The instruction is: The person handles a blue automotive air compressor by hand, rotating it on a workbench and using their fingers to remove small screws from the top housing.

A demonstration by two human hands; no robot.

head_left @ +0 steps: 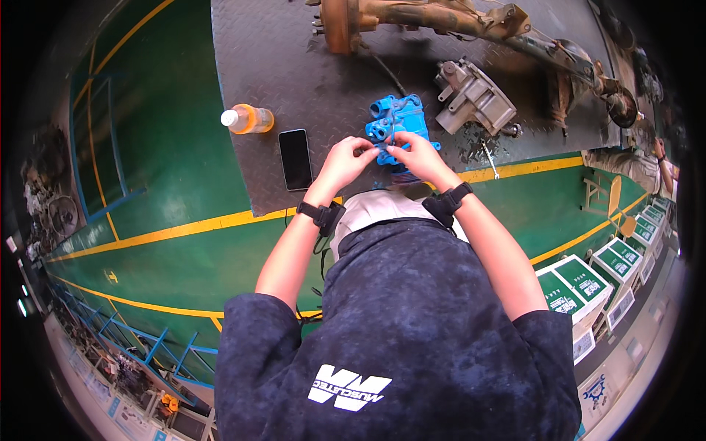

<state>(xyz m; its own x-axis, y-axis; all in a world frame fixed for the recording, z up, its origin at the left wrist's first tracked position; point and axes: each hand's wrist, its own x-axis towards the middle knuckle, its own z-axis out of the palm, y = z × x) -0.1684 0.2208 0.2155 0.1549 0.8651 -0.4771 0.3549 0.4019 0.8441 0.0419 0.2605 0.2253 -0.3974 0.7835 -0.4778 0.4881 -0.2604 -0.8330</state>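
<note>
A blue cast housing (pixel 396 117) with ports and bolt bosses sits at the near edge of a dark tread-plate bench. My left hand (pixel 353 158) is at its lower left, fingers curled and pinching something too small to make out. My right hand (pixel 408 154) is on its front, thumb and fingers closed on a small part or spot that I cannot make out. A black phone (pixel 295 159) lies left of my left hand, with an orange drink bottle (pixel 254 119) beyond it. Right of the blue housing are a grey metal housing (pixel 474 95) and a wrench (pixel 490 158).
A rusty axle assembly (pixel 471 22) stretches along the back of the bench (pixel 257 59). At the far right a person (pixel 625 165) is beside wooden stools (pixel 614 195). Green-and-white boxes (pixel 581 287) line the lower right; blue railings (pixel 125 331) stand at the lower left.
</note>
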